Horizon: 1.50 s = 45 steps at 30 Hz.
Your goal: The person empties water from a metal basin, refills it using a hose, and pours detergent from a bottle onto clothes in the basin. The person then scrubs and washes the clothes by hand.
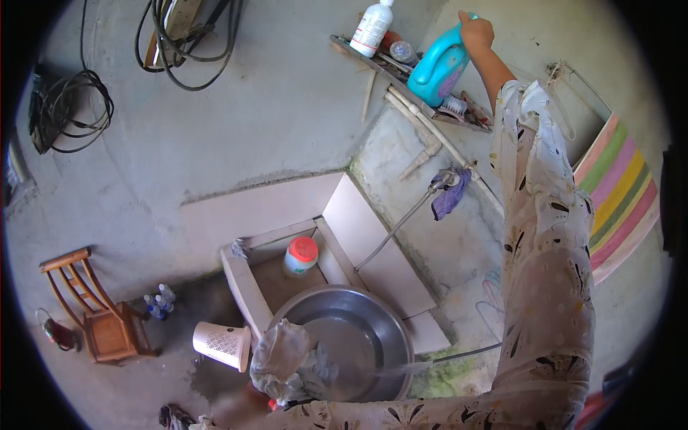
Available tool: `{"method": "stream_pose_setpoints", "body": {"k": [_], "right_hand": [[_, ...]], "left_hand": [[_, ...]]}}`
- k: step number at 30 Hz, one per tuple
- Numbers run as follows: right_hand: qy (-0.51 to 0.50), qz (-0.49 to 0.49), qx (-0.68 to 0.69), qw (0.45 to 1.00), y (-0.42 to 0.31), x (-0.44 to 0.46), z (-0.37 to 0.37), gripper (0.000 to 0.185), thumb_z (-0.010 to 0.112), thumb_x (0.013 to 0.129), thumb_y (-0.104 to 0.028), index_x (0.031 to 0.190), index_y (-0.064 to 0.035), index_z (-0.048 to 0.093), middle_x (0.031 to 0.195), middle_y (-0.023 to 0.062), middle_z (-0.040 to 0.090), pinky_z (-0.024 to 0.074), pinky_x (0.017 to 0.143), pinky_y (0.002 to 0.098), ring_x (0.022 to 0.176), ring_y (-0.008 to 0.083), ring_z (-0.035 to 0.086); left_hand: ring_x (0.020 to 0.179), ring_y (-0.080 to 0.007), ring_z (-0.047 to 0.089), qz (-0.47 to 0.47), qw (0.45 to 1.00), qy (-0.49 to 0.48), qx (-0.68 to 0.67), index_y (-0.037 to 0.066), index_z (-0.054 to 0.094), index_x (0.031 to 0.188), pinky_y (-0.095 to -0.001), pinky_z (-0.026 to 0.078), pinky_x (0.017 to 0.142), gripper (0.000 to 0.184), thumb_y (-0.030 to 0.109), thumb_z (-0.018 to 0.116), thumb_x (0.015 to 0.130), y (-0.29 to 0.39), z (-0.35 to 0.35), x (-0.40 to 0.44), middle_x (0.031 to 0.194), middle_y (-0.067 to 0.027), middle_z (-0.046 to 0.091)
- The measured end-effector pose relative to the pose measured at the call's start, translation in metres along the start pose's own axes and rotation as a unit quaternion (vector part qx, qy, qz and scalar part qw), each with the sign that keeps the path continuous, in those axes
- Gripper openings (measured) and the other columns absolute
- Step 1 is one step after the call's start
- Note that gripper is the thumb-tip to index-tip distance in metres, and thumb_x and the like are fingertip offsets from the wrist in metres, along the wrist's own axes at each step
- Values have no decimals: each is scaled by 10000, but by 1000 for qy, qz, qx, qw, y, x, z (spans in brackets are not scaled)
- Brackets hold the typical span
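Note:
At the upper right, my right hand is closed around the top of a teal detergent bottle. The bottle tilts at the wall shelf; whether its base touches the shelf I cannot tell. My left hand is low in the view, smeared and partly cut off, so its fingers do not show clearly. Just above it, a pale wet cloth hangs over the rim of a large metal basin and trails inside. Water runs from a hose into the basin.
A white bottle and a brush are on the shelf. A red-lidded jar sits in the tiled trough behind the basin. A white bin lies tipped beside it. A wooden chair stands left. A purple cloth hangs by the tap.

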State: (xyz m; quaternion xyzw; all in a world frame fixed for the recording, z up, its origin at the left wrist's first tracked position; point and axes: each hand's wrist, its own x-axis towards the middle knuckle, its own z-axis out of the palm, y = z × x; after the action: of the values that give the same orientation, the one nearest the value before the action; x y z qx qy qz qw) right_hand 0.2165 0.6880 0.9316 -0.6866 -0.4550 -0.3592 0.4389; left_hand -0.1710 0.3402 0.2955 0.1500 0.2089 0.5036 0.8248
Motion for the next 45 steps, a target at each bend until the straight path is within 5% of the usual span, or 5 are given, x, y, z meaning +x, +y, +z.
{"method": "stream_pose_setpoints", "body": {"k": [16, 21, 33, 42, 45], "right_hand": [[-26, -79, -60, 995, -7, -70, -60, 1084, 551, 628, -770, 1309, 57, 383, 1259, 279, 475, 373, 968, 454, 1161, 394, 474], [-119, -134, 55, 982, 4, -97, -8, 450, 757, 673, -354, 710, 81, 647, 710, 197, 654, 486, 642, 433, 638, 344, 613], [45, -71, 293, 952, -17, -99, -53, 377, 707, 702, -251, 827, 91, 610, 809, 223, 623, 480, 638, 403, 686, 304, 591], [-208, -19, 403, 891, -110, -277, -161, 274, 641, 811, -144, 962, 83, 604, 895, 139, 607, 471, 683, 324, 766, 210, 561], [-375, 95, 575, 721, -81, -385, -124, 335, 624, 794, -106, 1054, 95, 561, 923, 182, 596, 484, 681, 342, 796, 241, 579]], "left_hand": [[1210, -246, 412, 122, 959, -242, -84, 76, 325, 1356, -390, 327, 1041, 520, 251, 521, 908, 19, 24, -23, 1321, -106, 409], [1132, -215, 443, 122, 965, -216, -83, 86, 356, 1301, -373, 342, 982, 506, 286, 560, 884, 11, 21, -19, 1232, -69, 452], [917, -155, 562, 49, 926, -214, -308, 104, 548, 1065, -319, 421, 830, 312, 370, 528, 903, -37, 5, -9, 964, -3, 599], [905, -138, 566, 108, 962, -169, -186, 110, 561, 1060, -301, 424, 820, 290, 354, 517, 908, -56, 8, -68, 954, 8, 609], [915, -135, 560, 136, 975, -142, -100, 111, 553, 1075, -298, 420, 826, 286, 341, 514, 909, -61, 8, -96, 968, 8, 602]]}}
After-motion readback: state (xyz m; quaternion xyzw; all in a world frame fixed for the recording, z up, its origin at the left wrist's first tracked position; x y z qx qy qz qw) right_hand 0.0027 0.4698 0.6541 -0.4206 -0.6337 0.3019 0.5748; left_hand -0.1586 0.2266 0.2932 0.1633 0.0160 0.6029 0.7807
